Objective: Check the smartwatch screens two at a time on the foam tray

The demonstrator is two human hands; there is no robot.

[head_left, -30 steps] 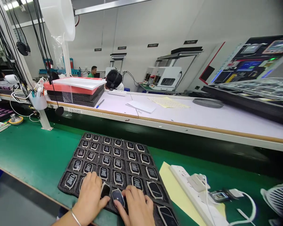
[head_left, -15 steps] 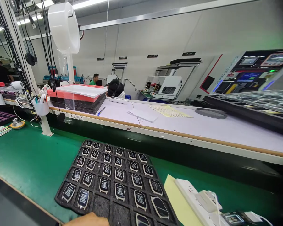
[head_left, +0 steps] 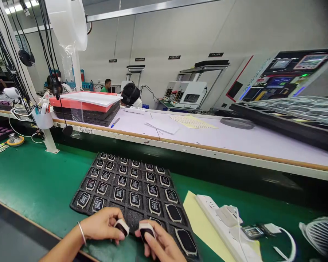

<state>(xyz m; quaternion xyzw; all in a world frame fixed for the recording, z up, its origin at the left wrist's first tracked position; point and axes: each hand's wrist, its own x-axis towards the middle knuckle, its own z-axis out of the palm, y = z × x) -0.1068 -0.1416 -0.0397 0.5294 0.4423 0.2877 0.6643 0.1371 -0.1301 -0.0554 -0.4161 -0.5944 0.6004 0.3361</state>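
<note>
A black foam tray (head_left: 113, 203) lies on the green bench, its square pockets filled with rows of smartwatch bodies without straps, many showing lines of white text. Over its near edge my left hand (head_left: 105, 223), with a pale bangle at the wrist, pinches one smartwatch (head_left: 122, 227) with a light metal frame. A second smartwatch (head_left: 147, 230) sits between the thumb and fingers of my right hand (head_left: 161, 243), close beside the first and apart from it. Dark screens (head_left: 173, 213) show on watches at the tray's right side. My hands cover some of the near pockets.
Right of the tray are a yellow sheet (head_left: 192, 211), a white power strip (head_left: 221, 222) with plugs and cables, and a small device (head_left: 253, 231). A raised white shelf (head_left: 235, 149) runs behind, bearing stacked red and black trays (head_left: 84, 114). Co-workers sit beyond it.
Both hands have come up over the tray's near edge, each now holding a smartwatch; before, only part of one hand showed at the bottom. The view has shifted slightly.
</note>
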